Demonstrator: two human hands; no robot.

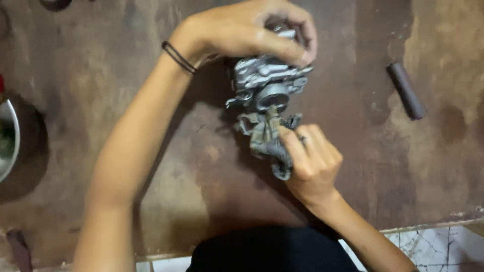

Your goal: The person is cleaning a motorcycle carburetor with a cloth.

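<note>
Looking down through the head view: my left hand [242, 32] grips the top of a grey metal carburetor [267, 80] at upper centre of the frame, fingers wrapped over it. My right hand [312, 163], just below, pinches a dirty grey rag [267, 141] against the part's round underside. Dark cylinder [406, 90] lies at upper right on the brown table [176, 176]; a metal bowl [11, 136] sits at left edge. Judgement: steady top grip, short firm wipes into recesses.
</note>
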